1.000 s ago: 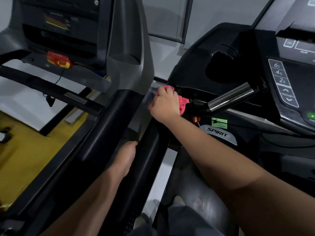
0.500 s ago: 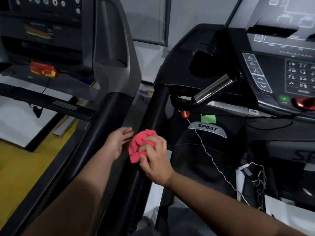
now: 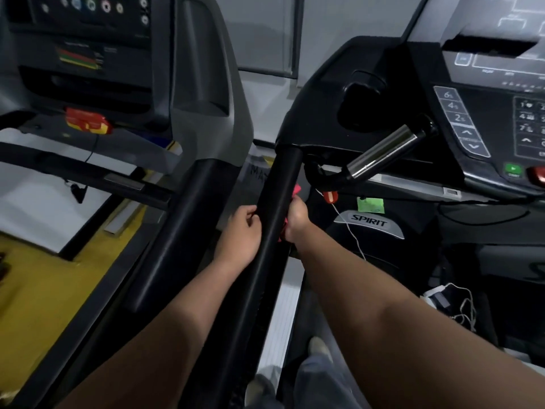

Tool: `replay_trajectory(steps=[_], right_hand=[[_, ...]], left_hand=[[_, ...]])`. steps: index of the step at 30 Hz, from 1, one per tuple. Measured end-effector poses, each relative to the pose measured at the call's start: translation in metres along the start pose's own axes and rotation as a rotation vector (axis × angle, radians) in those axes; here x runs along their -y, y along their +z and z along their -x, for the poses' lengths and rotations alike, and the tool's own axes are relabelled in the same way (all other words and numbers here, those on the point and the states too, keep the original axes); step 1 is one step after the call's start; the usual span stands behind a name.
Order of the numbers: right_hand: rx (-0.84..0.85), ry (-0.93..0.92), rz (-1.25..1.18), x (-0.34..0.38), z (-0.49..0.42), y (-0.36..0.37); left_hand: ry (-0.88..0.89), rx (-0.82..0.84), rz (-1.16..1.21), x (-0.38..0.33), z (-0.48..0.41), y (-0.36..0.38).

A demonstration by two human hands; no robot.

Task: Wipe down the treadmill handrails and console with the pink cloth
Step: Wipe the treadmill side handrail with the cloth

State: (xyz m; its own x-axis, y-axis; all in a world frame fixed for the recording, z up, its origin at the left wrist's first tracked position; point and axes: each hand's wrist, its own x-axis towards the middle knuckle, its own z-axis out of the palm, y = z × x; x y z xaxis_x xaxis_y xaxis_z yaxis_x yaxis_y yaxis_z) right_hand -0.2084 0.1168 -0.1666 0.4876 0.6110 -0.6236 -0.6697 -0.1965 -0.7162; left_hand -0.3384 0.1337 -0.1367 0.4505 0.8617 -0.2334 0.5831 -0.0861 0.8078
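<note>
Black handrail (image 3: 280, 184) with pink cloth (image 3: 296, 191), yellow floor (image 3: 38, 290)

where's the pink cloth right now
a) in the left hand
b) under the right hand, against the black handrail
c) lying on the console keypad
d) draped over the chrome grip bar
b: bits of the pink cloth show above and below the right hand, which holds it against the black handrail's right side; the left hand shows no pink.
</note>
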Motion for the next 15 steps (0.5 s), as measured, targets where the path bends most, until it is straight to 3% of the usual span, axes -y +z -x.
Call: replay_trajectory(steps=[6, 12, 15], right_hand=[[0.144, 0.11, 0.075, -0.038, 0.018, 0.0], [0.073, -0.057, 0.396, -0.045, 0.037, -0.016], [0.044, -0.181, 0.437, -0.039, 0.046, -0.027]], left_hand=[[0.031, -0.034, -0.037, 0.004, 0.003, 0.002], [-0.023, -0.011, -0.075, -0.02, -0.014, 0.012], [-0.003, -0.011, -0.13, -0.026, -0.014, 0.021]])
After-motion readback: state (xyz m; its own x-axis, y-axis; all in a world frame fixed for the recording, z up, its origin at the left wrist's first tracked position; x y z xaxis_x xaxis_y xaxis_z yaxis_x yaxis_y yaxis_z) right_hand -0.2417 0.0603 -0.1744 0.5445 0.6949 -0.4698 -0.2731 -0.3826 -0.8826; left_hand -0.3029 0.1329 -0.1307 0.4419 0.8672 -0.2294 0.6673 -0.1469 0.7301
